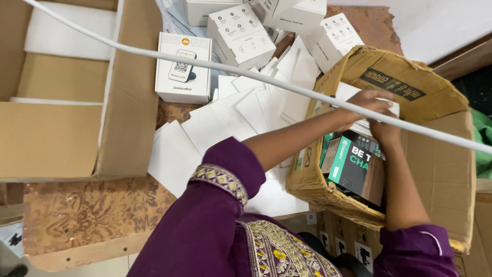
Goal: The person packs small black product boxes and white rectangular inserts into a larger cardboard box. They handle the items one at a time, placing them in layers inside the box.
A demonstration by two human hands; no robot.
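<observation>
We saw white boxes [241, 33] at the desk's far edge, loose white sheets [230, 118] mid-desk, and an open carton [128, 92] at its left edge.

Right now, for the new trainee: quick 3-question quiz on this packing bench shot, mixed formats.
1. True or false: both hands reach into the torn cardboard carton.
2. What lies fanned across the table beside the carton? A) flat white sheets B) blue bags C) metal tools
3. What colour is the trim on the dark box inside the carton?

Key:
1. True; the left hand and right hand meet on a white stack at its mouth.
2. A, the white sheets.
3. Green.
</observation>
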